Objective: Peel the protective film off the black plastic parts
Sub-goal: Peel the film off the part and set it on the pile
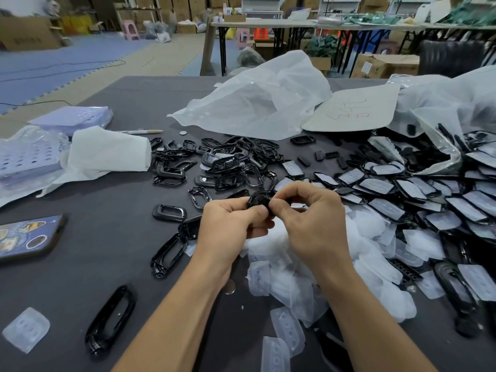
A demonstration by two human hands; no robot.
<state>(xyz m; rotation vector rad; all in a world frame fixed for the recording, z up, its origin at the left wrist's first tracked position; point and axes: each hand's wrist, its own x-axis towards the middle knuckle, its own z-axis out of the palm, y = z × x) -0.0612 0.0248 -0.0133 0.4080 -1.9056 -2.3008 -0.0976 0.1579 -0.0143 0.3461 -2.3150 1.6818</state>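
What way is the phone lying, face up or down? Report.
Face down: the phone lies flat on the table, stickered back case upward, screen hidden.

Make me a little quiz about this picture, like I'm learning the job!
1. True or false: the left hand and right hand both hold one black part.
2. Where do the filmed parts lie? A: left of the hands. B: right of the hands. C: on the floor.
3. Fill the gap: the stickered thing far left is a ____.
Key: 1 true; 2 B; 3 phone.
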